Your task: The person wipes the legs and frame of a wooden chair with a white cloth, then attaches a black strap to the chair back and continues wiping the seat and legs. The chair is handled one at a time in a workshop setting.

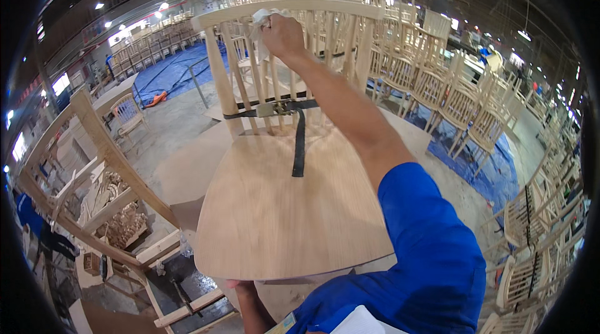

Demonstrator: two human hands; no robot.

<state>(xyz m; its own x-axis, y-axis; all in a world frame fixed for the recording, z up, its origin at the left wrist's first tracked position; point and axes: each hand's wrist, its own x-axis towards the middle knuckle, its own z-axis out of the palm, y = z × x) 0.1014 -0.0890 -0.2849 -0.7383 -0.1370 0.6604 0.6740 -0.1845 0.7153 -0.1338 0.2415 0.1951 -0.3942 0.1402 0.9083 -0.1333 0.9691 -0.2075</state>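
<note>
An unfinished pale wooden chair (275,209) stands in front of me, its wide seat toward me and its spindle back away. My right hand (282,35) reaches out to the top rail (325,8) and is closed on a white cloth (262,18) pressed against it. A black ratchet strap (299,140) with a metal buckle wraps the spindles and hangs onto the seat. My left hand (240,289) shows only partly under the seat's front edge; its fingers are hidden.
Rows of similar unfinished chairs (462,96) fill the right and back, some on blue tarp (494,178). A wooden frame rack (100,165) with carved pieces stands at left. The concrete floor (175,121) lies beyond.
</note>
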